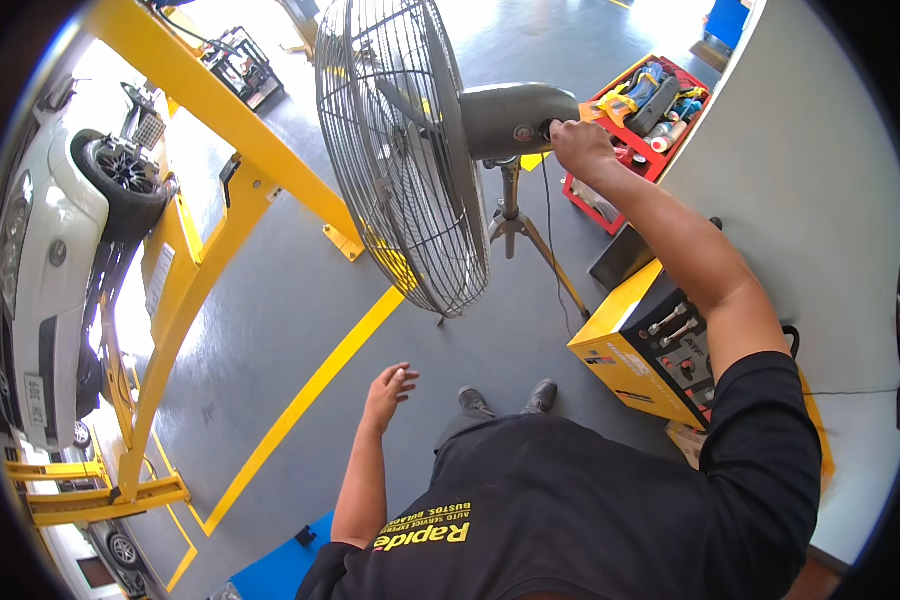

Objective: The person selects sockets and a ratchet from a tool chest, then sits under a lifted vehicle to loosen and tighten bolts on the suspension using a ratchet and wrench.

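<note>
A large pedestal fan with a round wire cage (405,160) stands in front of me on a tripod stand (510,222). The grey motor housing (510,105) juts out to the right behind the cage. My right hand (582,148) reaches up to the back of this housing, its fingers pinched on a dark round knob (547,129) that they partly cover. My left hand (388,393) hangs in the air below the cage, away from the fan. Its fingers are loosely bent and apart, with nothing in them.
A red tool cart (610,222) full of tools and bottles stands beyond my right hand. A yellow machine (630,355) sits beneath my right arm, beside the white wall (800,180). Left, a white car (45,270) is on a yellow lift (210,255). A cord (553,225) hangs near the stand.
</note>
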Available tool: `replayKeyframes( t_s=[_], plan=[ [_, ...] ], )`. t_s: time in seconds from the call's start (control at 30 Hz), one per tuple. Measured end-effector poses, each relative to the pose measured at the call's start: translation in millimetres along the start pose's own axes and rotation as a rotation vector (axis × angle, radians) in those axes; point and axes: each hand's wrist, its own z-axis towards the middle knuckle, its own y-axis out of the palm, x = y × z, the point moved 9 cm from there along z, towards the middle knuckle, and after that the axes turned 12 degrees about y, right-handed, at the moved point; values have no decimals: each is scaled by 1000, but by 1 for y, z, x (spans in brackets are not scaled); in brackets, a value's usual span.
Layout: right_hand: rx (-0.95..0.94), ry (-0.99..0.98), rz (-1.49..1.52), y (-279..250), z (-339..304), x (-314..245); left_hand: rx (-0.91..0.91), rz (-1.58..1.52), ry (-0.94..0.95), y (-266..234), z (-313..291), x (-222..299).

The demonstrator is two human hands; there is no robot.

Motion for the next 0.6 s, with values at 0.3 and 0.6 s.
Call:
replayKeyframes(
  t_s=[0.3, 0.6],
  plan=[
    [-893, 233, 325, 148, -73, 26, -127, -39, -198, 52, -86, -30],
    [-539, 378, 808, 370, -28, -47, -471, -289, -108, 121, -125, 109]
  ],
)
